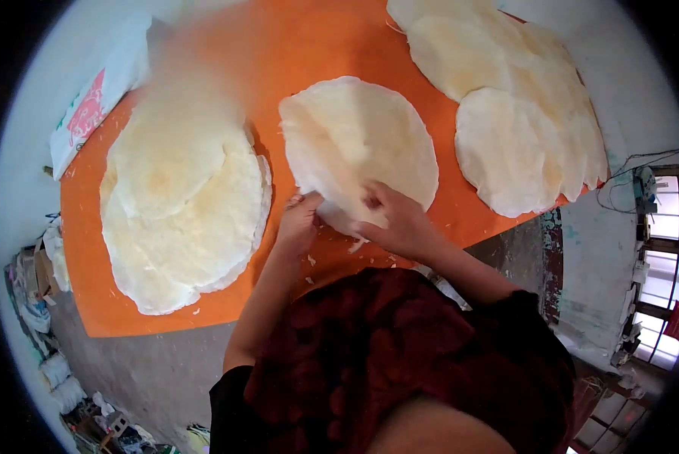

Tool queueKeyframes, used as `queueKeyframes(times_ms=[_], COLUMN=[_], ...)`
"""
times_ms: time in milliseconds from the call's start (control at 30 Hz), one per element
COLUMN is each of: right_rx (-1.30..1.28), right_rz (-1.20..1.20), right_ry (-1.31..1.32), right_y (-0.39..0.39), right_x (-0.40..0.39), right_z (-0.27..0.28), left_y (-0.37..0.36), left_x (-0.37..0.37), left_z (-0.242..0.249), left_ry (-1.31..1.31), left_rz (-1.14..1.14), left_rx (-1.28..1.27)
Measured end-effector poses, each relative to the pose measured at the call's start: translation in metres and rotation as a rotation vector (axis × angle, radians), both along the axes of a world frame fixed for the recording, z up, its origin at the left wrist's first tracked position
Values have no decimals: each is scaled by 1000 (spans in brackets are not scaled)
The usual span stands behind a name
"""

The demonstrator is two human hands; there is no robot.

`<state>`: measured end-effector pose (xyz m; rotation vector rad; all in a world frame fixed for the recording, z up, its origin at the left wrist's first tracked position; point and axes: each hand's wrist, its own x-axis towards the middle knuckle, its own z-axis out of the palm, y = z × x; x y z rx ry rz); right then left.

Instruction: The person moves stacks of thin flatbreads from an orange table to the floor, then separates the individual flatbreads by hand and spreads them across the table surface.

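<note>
A round, thin, cream-white sheet (385, 129) with ragged edges lies on the orange table, right in front of me. At its near left edge, my left hand (300, 216) is closed, fingertips pinching the rim. My right hand (404, 223) bends over the near edge, its thumb and curled fingers on either side of the sheet material. A blurred fold runs across the sheet's left part toward the right fingers. Small white shreds lie near the hands.
A pile of similar sheets (188, 257) lies to the left, another (517, 144) at the right edge of the orange table (90, 265). A white printed bag (101, 98) lies at the far left corner. Clutter (67, 393) lines the floor at left; barred windows (661, 272) stand at right.
</note>
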<state>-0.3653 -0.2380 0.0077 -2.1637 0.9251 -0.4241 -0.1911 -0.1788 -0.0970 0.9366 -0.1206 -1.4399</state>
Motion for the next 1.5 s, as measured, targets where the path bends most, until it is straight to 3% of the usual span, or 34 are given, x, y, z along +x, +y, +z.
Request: queueKeyframes(times_ms=[100,167,267,300,333,367,400,433,467,533,700,867,900,1000,1067,1133,1267,1333,1400,1467,1500], right_rx=[208,172,343,585,556,289,489,329,368,669,515,331,295,234,256,239,48,-235,-451,-660,-727], right_rz=[-104,-138,-172,-305,-279,-87,-207,-310,-91,-430,-585,-634,-658,-671,-601,-517,-467,-404,-271,-102,-106], right_ry=[-263,-261,-86,-211,-212,-184,-302,-99,-421,-614,-509,-405,-361,-274,-284,-239,55,73,255,164,150], right_y=[-14,-25,-53,-65,-79,-100,-125,-122,-117,-173,-239,-276,-276,-275,-277,-262,-238,-257,-218,-196,-182], right_x=[31,33,15,4,-10,-27,-48,-50,-56,-100,-146,-174,-169,-156,-146,-123,-60,-40,18,70,96], right_z=[-72,-74,-41,-38,-13,-10,-28,12,32,3,17,15,17,21,20,31,64,63,115,149,160], left_y=[-10,-13,-17,-21,-23,-26,-28,-31,-34,-34,-12,78,115,178,245,248,236,231,224,228,230], left_x=[-10,-12,-4,2,12,25,37,52,68,105,204,338,376,384,465,377,345,336,322,304,296], left_z=[17,36,52,64,79,98,115,126,134,152,168,120,80,41,-136,-54,-32,-15,9,13,4], left_ry=[-212,-197,-156,-172,-192,-278,-362,-322,-283,-307,-397,-317,-561,-185,-79,-40,-93,-193,-300,-543,-722], left_rz=[-65,-41,-77,-75,-60,-99,-88,-71,-61,-56,68,406,308,687,564,496,621,598,620,548,649], left_rx=[-66,-93,-81,-79,-75,-2,36,-37,-115,-100,-105,26,-92,211,224,447,591,545,558,636,672])
